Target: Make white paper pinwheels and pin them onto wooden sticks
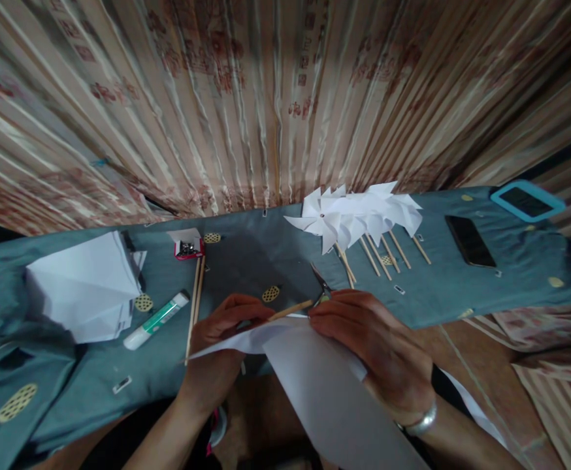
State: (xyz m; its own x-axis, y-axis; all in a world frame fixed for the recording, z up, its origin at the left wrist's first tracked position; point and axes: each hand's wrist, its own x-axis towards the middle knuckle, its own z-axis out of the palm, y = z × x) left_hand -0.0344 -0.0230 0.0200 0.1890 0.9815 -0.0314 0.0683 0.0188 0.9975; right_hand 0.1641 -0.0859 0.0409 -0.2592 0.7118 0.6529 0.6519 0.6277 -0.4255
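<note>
Now our left hand [227,326] is closed on the wooden stick [291,309] and our right hand [376,346] pinches the white paper [309,385], which hangs between them by the table [437,287]; whether the right grips the scissors [322,285] too, we can't tell. Steady that paper edge, blades well clear.

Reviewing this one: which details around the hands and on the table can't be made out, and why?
Scissors: handles mostly hidden in the head view by the grip of the right hand.
Held stick: left end covered by the left hand, head view.
Held paper: lower end cut off by the head view's bottom edge.
Metal pieces in the red box: too small to count, head view.
</note>
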